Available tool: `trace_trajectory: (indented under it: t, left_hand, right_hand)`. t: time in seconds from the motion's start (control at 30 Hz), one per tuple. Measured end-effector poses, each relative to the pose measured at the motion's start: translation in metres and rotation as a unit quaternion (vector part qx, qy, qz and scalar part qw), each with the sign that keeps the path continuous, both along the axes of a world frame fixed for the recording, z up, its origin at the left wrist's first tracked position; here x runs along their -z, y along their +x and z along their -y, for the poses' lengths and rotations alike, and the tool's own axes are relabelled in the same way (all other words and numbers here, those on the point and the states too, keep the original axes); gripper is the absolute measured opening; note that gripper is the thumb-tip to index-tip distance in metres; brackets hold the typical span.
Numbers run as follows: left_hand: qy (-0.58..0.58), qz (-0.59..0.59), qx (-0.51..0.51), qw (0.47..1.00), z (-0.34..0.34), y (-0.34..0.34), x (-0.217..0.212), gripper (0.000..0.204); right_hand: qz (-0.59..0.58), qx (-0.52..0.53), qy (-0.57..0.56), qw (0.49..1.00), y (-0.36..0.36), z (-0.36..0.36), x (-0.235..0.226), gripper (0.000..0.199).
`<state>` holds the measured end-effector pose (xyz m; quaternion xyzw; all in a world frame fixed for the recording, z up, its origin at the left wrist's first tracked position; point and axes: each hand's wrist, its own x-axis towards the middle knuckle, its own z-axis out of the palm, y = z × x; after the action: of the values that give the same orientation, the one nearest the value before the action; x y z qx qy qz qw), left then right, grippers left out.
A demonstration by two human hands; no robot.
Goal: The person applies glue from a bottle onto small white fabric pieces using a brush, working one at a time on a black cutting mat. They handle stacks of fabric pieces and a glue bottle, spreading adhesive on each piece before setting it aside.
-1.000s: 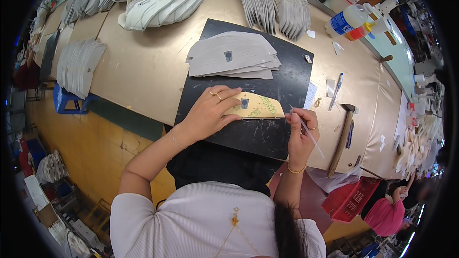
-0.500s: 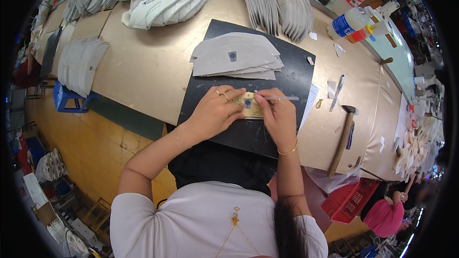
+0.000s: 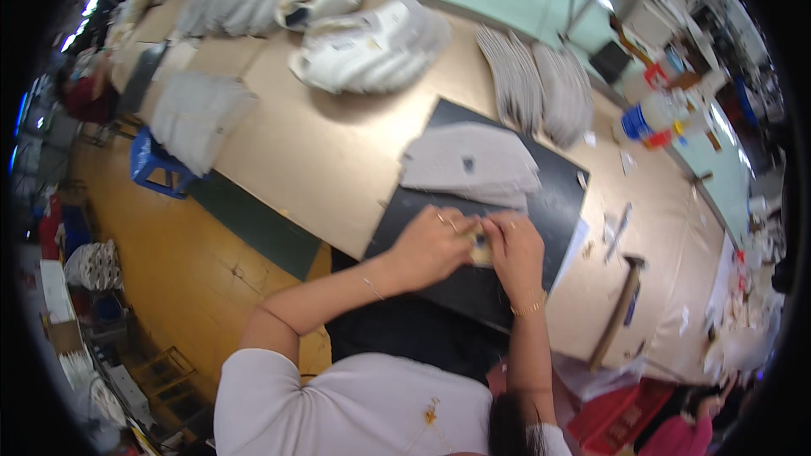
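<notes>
Both my hands meet over a small yellow plate (image 3: 481,253) with a dark patch near its top, lying on a black work board (image 3: 405,221). My left hand (image 3: 429,247) comes from the left with its fingers bent over the plate's left side, gripping it. My right hand (image 3: 519,260) is closed at the plate's upper right, thumb and fingers pinched together; motion blur hides what they hold. Just beyond my hands, a fanned stack of grey shoe-upper pieces (image 3: 469,162) lies on the board, its top piece bearing a small dark patch.
White-and-grey shoe uppers (image 3: 372,44) and bundled grey pieces (image 3: 509,76) stand at the back. On the right lie a hammer (image 3: 621,304) and a pen (image 3: 621,230); bottles (image 3: 649,118) stand behind them. Another grey pile (image 3: 196,114) sits at the left edge, by a blue stool (image 3: 150,165).
The whole view has shifted and blurred, so things appear lower and further right. My right hand has closed in beside the left; the thin pale stick it held no longer shows.
</notes>
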<state>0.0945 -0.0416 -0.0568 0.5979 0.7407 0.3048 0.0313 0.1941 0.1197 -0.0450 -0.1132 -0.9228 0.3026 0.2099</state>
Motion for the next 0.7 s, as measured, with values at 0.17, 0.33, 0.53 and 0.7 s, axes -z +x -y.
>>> trace_trajectory:
  t: [0.17,0.33,0.53,0.7]
  left_hand:
    - [-0.016,0.008,0.017,1.0,0.005,-0.003,0.005,0.021]
    - [-0.021,0.006,0.017,1.0,0.006,-0.008,0.002,0.02]
    - [-0.034,-0.008,0.046,0.998,-0.001,-0.012,-0.001,0.021]
    - [0.008,0.006,0.074,0.997,-0.002,-0.02,0.0,0.033]
  right_hand:
    - [0.03,0.001,-0.004,1.0,-0.001,0.005,-0.002,0.012]
    - [0.016,0.007,0.01,1.0,-0.003,0.009,0.004,0.014]
    - [-0.035,0.015,-0.056,0.998,-0.001,-0.002,-0.016,0.015]
    - [-0.168,-0.021,0.044,0.985,0.032,0.009,-0.095,0.027]
